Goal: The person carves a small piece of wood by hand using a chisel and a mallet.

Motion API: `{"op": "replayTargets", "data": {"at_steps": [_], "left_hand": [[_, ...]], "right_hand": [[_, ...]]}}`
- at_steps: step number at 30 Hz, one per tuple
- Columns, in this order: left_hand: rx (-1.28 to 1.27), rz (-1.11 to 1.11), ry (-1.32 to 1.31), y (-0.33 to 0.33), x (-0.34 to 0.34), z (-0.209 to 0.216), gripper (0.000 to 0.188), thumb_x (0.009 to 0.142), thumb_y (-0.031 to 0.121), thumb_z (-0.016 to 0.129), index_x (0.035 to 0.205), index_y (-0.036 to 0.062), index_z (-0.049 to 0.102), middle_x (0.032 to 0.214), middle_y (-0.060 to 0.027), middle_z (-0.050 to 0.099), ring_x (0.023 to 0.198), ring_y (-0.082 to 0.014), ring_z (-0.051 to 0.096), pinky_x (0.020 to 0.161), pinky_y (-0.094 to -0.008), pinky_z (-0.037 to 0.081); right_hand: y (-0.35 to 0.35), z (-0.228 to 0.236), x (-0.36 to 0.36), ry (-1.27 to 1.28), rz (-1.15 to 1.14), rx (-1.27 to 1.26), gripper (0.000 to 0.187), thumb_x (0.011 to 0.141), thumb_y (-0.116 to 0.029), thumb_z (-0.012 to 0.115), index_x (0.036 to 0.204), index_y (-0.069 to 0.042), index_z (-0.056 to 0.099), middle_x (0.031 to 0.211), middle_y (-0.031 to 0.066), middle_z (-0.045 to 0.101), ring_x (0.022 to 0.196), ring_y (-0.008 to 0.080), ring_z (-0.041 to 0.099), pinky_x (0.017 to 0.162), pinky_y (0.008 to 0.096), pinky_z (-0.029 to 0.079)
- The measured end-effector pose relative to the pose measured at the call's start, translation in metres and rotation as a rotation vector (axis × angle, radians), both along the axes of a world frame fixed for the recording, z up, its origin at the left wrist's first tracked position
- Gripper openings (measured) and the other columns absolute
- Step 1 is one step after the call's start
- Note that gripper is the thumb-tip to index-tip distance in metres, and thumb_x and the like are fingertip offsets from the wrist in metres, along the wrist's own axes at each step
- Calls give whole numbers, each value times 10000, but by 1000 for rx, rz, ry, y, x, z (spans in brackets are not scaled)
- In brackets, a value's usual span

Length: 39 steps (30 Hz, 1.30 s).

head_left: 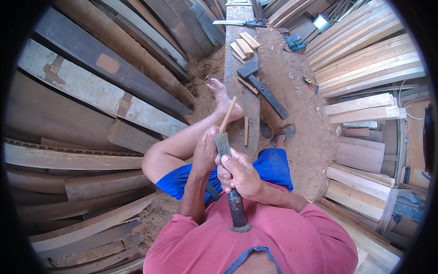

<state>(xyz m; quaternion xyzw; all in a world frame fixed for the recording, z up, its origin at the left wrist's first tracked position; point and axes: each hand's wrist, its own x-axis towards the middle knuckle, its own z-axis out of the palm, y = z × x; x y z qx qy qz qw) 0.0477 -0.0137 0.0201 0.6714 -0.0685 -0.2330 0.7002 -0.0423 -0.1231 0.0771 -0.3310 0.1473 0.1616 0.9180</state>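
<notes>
My left hand [206, 148] is closed on the lower end of a slim wooden stick [227, 115], which points away from me with a narrowed tip. In my right hand [241, 171] is a chisel [237, 210], gripped around its shank. Its wide metal blade lies against the stick by my left fingers, and the butt of its dark handle rests at my chest. Beyond my hands, a dark mallet [249, 69] lies across the plank bench [236, 35], its handle jutting over the right edge. One thin wooden strip [246, 131] lies on the bench nearby.
Several short wood pieces [245, 45] and a handsaw [235, 23] lie farther along the bench. A blue power tool [294, 42] and yellow-and-red-handled pliers [310, 84] sit on the sawdust-covered floor [299, 132]. Stacked boards [360, 61] line the right; dark planks [105, 66] lean at left.
</notes>
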Motion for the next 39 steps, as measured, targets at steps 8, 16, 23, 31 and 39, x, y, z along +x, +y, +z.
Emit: {"op": "replayTargets", "data": {"at_steps": [8,16,23,31,39], "left_hand": [[126,-53,344,25,-70,-28,431,1040,327,340,744,69,517,537,-4,405,477,-100,417,438,-274,309],[-252,108,294,-1,-4,-24,427,1049,403,326,854,88,538,626,29,441,536,-41,398,479,-227,327],[93,-28,-263,3,-19,4,415,1050,310,344,828,29,555,687,-1,496,635,-90,452,581,-287,396],[-310,-37,542,39,-72,-32,433,1049,363,325,802,64,518,525,21,362,424,-88,331,422,-250,289],[-657,-208,747,5,-52,-11,474,1032,456,357,905,59,582,498,18,392,413,-73,318,407,-231,271]], "right_hand": [[-47,29,-16,-147,-228,-247,178,1023,-221,393,1006,-55,454,649,-8,409,493,62,389,459,244,410],[-10,-14,20,56,-52,104,144,1016,-225,432,1028,-85,467,686,-25,416,484,60,385,468,247,419],[-4,-1,-2,14,-93,-2,176,1018,-244,403,990,-76,448,658,-14,428,475,63,396,443,249,411],[-59,-10,1,-87,-246,-369,209,1001,-256,482,1036,-50,485,618,-7,442,464,58,410,441,230,403],[-61,-38,36,-252,-206,-733,151,946,-186,612,974,-39,597,627,-51,485,485,21,440,431,201,377]]}}
